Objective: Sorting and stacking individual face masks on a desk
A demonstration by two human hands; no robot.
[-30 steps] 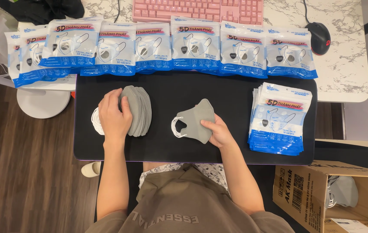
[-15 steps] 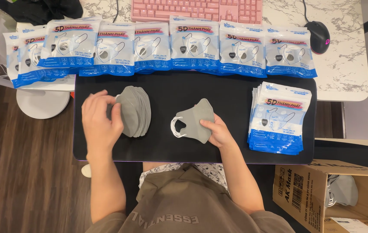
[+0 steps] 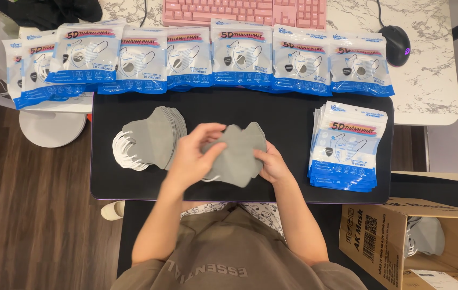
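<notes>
1. Left hand [image 3: 190, 156]: fingers curled, thumb and fingertips closed on the 9 o'clock edge of the grey mask [image 3: 238, 156].
2. Right hand [image 3: 273, 165]: fingers pinched on the 3 o'clock edge of the same mask, palm resting low on the black mat [image 3: 293, 115].
3. Grey mask: held between both hands near the centre of the mat, spread flat, with its lower tip pointing to 6 o'clock. Whether it touches the mat cannot be told.
4. Stack of grey masks [image 3: 151, 138]: lies at 9 o'clock of the left hand, just beside it, fanned, with white ear loops at its far side.
5. Pile of packets [image 3: 347, 147]: lies at 3 o'clock of the right hand, well apart, on the mat's edge.
6. Row of packets [image 3: 213, 56]: runs along 12 o'clock, beyond the mat.
7. Cardboard box [image 3: 379, 241]: stands at 5 o'clock, off the mat, open.
</notes>
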